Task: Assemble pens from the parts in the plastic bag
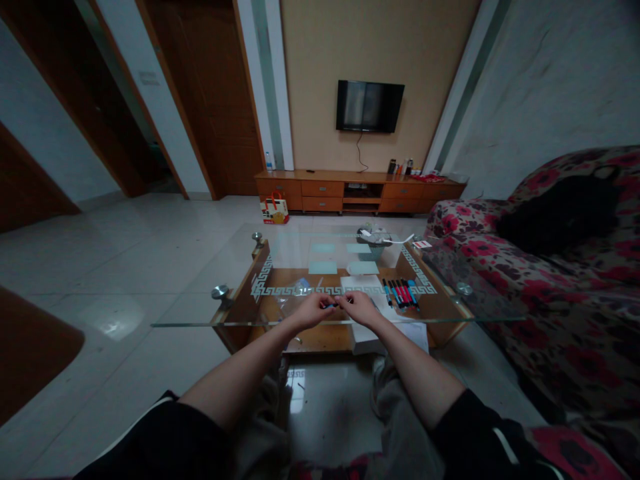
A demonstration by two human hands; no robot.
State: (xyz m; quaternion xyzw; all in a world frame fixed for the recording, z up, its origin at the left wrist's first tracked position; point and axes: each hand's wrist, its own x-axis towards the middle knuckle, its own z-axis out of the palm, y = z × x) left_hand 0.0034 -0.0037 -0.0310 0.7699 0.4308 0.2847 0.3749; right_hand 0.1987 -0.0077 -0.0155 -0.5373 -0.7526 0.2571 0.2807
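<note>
Over the near edge of the glass coffee table [195,313], my two hands are close together. My left hand [312,312] is closed with fingertips pinched on a small blue and dark marker pen [330,306], mostly hidden by the fingers. At its other end my right hand [357,309] is also closed, its fingertips pinching the dark end. Right of my hands, several blue, red and black marker pens [401,293] lie side by side in a row on the glass.
White papers and a box [367,339] sit on the shelf under the glass, near a clear plastic bag [290,303]. A wastebasket [381,250] stands beyond the table. The flowered sofa [500,280] is at right, the television cabinet [323,193] at the far wall.
</note>
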